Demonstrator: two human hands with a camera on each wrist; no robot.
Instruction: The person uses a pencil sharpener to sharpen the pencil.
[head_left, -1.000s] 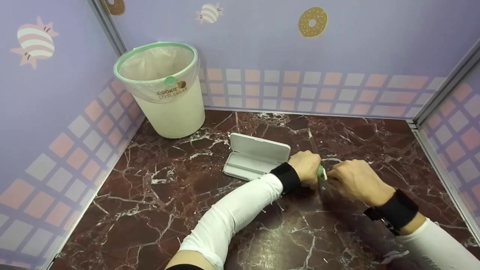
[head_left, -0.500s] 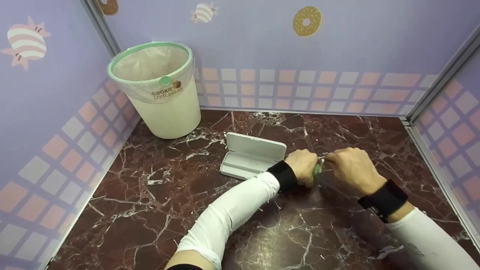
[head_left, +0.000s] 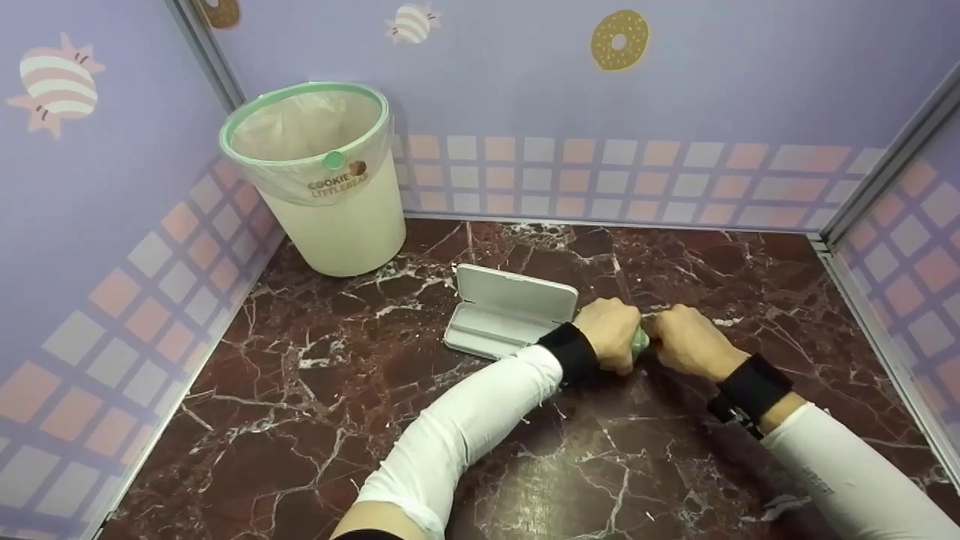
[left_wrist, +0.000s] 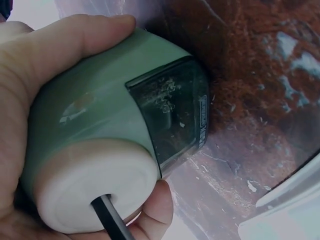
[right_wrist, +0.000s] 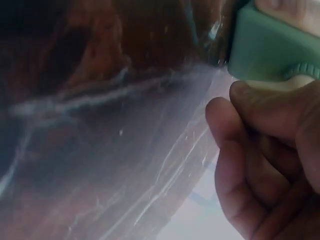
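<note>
My left hand [head_left: 609,334] grips a green pencil sharpener [left_wrist: 100,95] around its body, its thumb along one side. A dark pencil [left_wrist: 111,218] sticks out of the hole in the sharpener's round pale front. Shavings show inside the dark see-through drawer [left_wrist: 172,112]. At the opposite end, my right hand [head_left: 694,341] has its fingers curled at the cream crank [right_wrist: 267,86]; the knob is hidden within them. Just left of my left hand lies a white pencil case [head_left: 517,296] with its lid raised, partly covered by the wrist.
A cream bin [head_left: 341,232] with a green rim and a plastic liner stands at the back left. Patterned walls [head_left: 517,90] close off the back and both sides of the dark red marbled table [head_left: 315,450]. Small white scraps dot the surface.
My right hand has circled at the sharpener's end, first rising, then coming down and inward with the crank. The left hand keeps its grip and the pencil case stays put.
</note>
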